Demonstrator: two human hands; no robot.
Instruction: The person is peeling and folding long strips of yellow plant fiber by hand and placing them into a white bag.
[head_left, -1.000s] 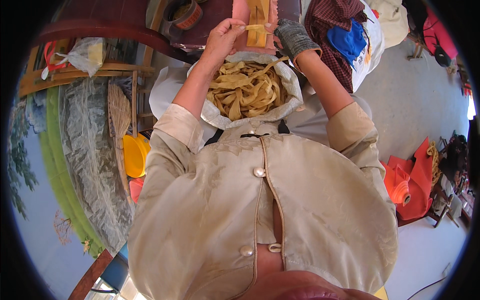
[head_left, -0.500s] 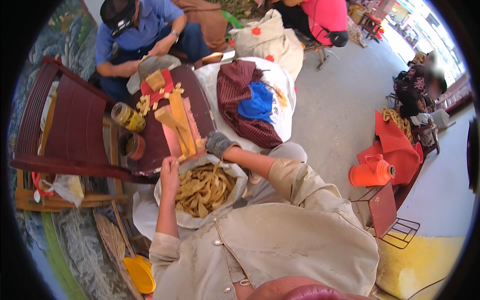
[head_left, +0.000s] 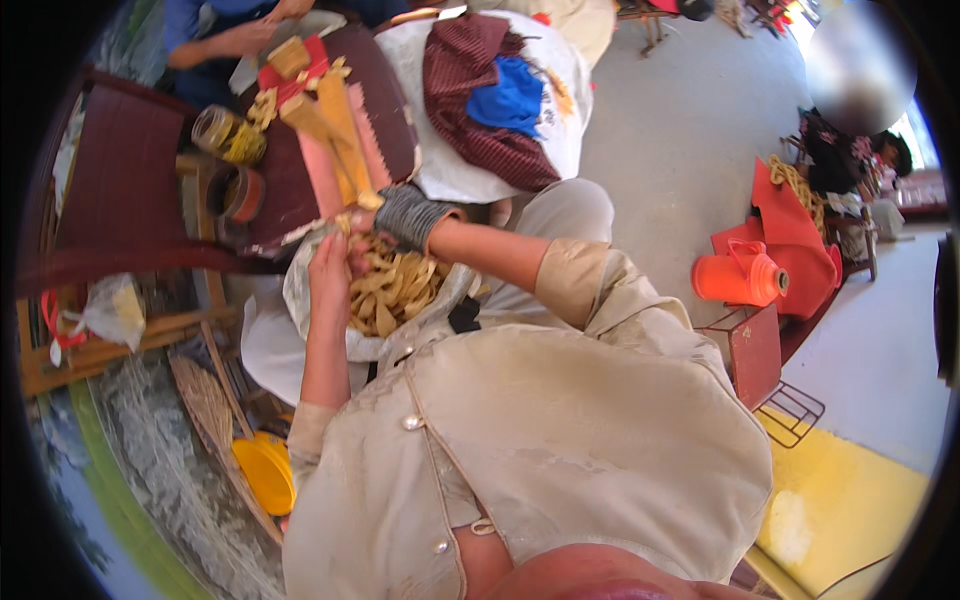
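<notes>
My bare left hand [head_left: 328, 268] is closed, its fingertips pinching a tan strip [head_left: 345, 222] above the mouth of a white sack [head_left: 298, 280]. Beside it, my right hand [head_left: 412, 217], in a grey knit glove, is closed with a small tan end poking out at its fingertips. Curled tan strips [head_left: 400, 295] fill the sack below both hands. Just beyond my fingers, a yellowish wooden piece with an angled arm [head_left: 342, 130] lies over a pink sheet with a jagged edge [head_left: 368, 140] on a dark red table [head_left: 285, 205].
Two jars, one with yellow contents [head_left: 230, 136] and one darker [head_left: 236, 194], stand at the table's left. A co-worker's arms [head_left: 235, 40] reach in at the far left. A cloth-topped white sack [head_left: 410, 60] stands beyond. An orange thermos [head_left: 738, 277] is at right, a yellow basin [head_left: 265, 472] lower left.
The view has tilted, shifting the scene upward. My hands have come together over the sack, the right drawn back from the wooden piece's near end.
</notes>
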